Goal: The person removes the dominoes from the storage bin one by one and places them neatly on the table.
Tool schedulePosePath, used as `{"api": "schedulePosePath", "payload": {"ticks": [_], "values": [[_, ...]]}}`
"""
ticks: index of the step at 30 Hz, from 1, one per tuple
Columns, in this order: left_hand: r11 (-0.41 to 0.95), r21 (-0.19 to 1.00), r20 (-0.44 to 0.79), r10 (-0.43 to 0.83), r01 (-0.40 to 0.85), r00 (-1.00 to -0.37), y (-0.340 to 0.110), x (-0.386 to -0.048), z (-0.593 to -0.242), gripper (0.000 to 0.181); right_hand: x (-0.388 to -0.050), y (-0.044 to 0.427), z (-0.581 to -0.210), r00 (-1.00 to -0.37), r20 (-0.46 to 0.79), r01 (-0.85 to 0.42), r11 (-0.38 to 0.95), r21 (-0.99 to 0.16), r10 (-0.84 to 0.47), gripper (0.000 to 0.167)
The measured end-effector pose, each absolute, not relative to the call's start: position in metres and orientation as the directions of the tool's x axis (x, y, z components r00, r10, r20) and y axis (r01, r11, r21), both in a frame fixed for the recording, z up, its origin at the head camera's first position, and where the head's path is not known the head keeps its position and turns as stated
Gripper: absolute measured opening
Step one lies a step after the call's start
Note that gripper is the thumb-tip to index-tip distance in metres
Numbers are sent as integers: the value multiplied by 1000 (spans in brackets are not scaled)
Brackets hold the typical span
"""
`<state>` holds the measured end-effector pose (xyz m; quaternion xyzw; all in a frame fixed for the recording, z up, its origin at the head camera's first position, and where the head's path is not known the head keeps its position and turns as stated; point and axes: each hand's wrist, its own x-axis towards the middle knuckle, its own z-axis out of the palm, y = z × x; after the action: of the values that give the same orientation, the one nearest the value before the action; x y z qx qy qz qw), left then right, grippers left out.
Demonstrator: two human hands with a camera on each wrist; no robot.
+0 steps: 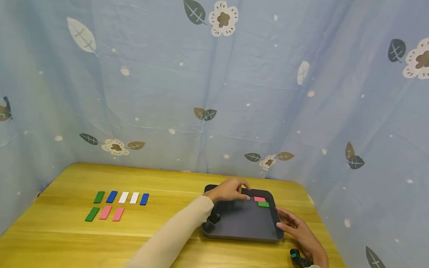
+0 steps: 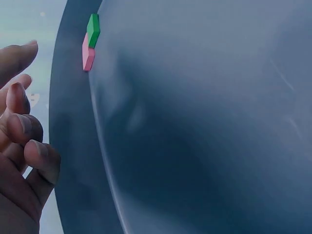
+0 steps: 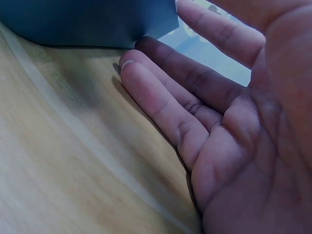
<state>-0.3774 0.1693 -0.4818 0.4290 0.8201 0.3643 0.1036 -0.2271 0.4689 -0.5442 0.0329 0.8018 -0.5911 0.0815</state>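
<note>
A dark grey tray (image 1: 243,228) stands on the right half of the table. Inside its far right corner lie a pink tile (image 1: 259,199) and a green tile (image 1: 263,204), which touch each other; the left wrist view also has the green tile (image 2: 93,30) and the pink tile (image 2: 87,54) by the tray's edge. Over the far side of the tray hangs my left hand (image 1: 231,190), loosely bent, nothing in its fingers. My right hand (image 1: 298,231) is at the tray's right side, its fairly straight fingers (image 3: 151,92) beside the outer wall, the little-finger side low by the table.
On the left of the wooden table (image 1: 64,235) several tiles lie in two rows. The far row has green (image 1: 99,197), blue (image 1: 112,196) and white (image 1: 123,197) tiles; the near row has green and pink (image 1: 105,212) ones. A patterned curtain (image 1: 158,85) surrounds the table.
</note>
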Motion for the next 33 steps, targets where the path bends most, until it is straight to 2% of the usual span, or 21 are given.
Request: {"api": "schedulePosePath", "payload": {"ticks": [8, 17, 24, 33], "values": [[389, 652, 122, 794, 651, -596, 187, -379, -490, 37, -229, 471, -544, -984, -173, 152, 294, -944, -46, 63], [439, 638, 23, 811, 633, -585, 201, -376, -499, 48, -226, 467, -543, -986, -158, 140, 284, -949, -44, 61], [529, 533, -41, 796, 661, -604, 208, -371, -504, 53, -226, 466, -545, -989, -144, 130, 290, -948, -28, 59], [544, 519, -48, 788, 659, -613, 217, -368, -506, 38, -225, 468, -544, -988, -148, 133, 270, -954, -36, 59]]}}
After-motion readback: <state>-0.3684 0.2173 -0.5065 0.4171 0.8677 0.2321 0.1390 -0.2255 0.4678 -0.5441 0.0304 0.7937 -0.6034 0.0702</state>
